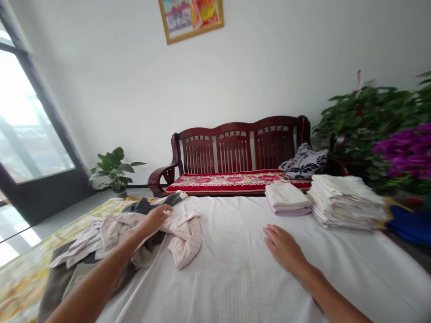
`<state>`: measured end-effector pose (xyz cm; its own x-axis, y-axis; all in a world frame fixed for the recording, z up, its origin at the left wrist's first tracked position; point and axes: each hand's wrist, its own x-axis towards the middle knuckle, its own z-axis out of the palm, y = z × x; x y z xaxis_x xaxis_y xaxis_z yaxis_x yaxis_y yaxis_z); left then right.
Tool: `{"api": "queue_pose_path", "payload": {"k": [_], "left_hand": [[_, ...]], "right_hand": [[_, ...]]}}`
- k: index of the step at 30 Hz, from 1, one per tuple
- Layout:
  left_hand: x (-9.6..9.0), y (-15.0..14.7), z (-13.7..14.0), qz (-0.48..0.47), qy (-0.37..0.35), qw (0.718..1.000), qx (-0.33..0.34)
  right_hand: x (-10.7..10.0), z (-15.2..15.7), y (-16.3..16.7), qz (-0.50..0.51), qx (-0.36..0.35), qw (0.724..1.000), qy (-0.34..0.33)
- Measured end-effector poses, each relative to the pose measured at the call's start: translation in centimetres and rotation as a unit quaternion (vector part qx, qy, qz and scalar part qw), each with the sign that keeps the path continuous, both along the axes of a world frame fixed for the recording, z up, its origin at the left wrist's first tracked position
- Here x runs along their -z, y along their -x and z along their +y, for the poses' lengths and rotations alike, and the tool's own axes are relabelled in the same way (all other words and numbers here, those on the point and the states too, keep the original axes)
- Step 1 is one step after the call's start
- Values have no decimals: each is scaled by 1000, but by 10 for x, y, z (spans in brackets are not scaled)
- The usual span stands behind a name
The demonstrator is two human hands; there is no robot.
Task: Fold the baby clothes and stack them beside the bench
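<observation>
My left hand is closed on a pale pink striped garment at the left of the table. One sleeve of it hangs out to the right over the white cloth; the rest lies across a loose heap of grey and dark clothes. Over to the right, my right hand rests palm down on the white cloth with its fingers stretched out, holding nothing. Beyond that hand lie a small folded stack of white and lilac cloth and a taller pile of folded white cloths.
A yellow floral cover shows at the left edge. Something blue lies past the tall pile. Behind the table stand a red wooden bench with a patterned cushion, a potted plant and purple flowers.
</observation>
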<state>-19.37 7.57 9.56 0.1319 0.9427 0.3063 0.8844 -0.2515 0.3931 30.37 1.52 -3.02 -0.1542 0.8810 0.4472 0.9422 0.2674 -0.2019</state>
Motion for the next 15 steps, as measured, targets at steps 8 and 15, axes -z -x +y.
{"api": "queue_pose_path", "payload": {"k": [8,15], "left_hand": [[26,-52,6,58,57,993,-88],[27,-67,14,-112,4,979,-168]], "right_hand": [[1,1,-1,1,-2,1000,1],[4,1,0,14,3,1000,-4]]}}
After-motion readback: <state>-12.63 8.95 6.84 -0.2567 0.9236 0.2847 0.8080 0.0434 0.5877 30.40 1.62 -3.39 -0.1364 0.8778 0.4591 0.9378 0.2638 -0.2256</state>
